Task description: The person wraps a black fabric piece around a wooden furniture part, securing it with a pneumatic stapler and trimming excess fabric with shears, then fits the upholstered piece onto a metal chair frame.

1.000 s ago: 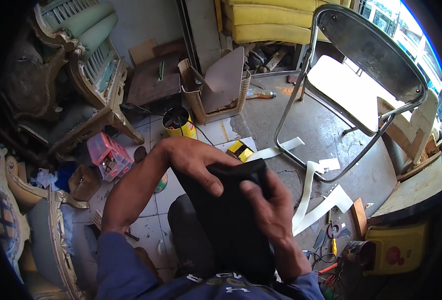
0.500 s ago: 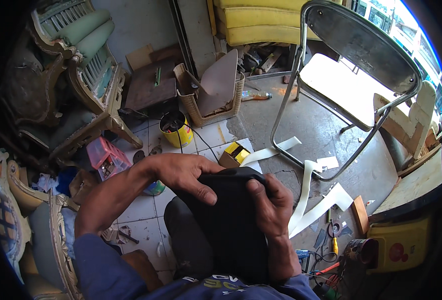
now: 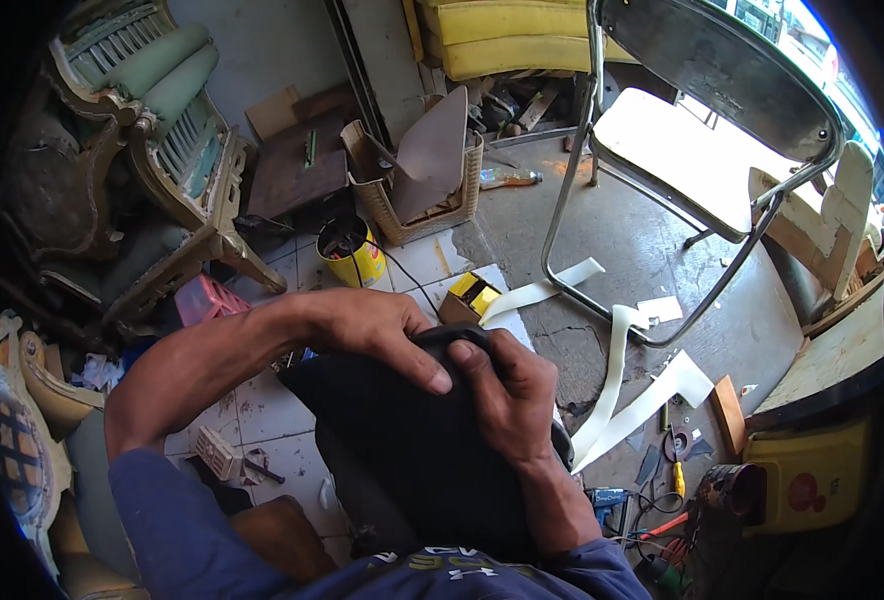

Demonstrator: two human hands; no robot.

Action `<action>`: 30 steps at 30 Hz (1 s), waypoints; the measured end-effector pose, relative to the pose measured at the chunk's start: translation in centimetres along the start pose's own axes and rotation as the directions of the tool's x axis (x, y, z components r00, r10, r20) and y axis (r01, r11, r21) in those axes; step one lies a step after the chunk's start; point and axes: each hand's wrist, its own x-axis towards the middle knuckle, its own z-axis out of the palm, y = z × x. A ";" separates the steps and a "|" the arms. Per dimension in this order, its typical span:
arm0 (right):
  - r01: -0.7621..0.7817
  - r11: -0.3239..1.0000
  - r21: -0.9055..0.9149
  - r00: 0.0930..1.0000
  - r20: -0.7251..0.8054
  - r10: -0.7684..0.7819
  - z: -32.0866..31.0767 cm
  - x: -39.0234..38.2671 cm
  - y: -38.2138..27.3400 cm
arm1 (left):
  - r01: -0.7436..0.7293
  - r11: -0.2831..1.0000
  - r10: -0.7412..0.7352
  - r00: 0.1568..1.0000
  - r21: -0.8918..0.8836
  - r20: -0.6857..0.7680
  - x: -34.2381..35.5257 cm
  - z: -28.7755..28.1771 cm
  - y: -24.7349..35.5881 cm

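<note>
Both hands grip a black padded fabric piece [image 3: 402, 470] across my lap. My left hand [image 3: 380, 332] is closed over its upper edge, thumb pressed on the front and fingers hidden behind. My right hand [image 3: 507, 395] pinches the folded edge at the top right, thumb up near the left thumb and fingers curled round the fold. Just beyond the fabric lie a yellow box [image 3: 469, 297] and pale strips [image 3: 610, 400] of material.
A metal folding chair [image 3: 672, 170] stands at the right, carved chairs [image 3: 177, 150] at the left. Farther ahead are a yellow bucket [image 3: 352, 260] and woven basket [image 3: 417, 215]. A drill [image 3: 607, 505], cables, pliers and a yellow plastic container [image 3: 797, 485] lie at lower right.
Both hands have shifted left with the fabric, which now spreads wider toward the lower left. My right thumb has moved leftward along the folded edge, closer to my left thumb.
</note>
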 end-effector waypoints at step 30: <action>-0.276 0.938 0.208 0.894 0.413 0.172 0.6 2.7 4.2 | 0.097 0.884 -0.155 0.984 -0.457 -0.091 1.2 1.6 -3.2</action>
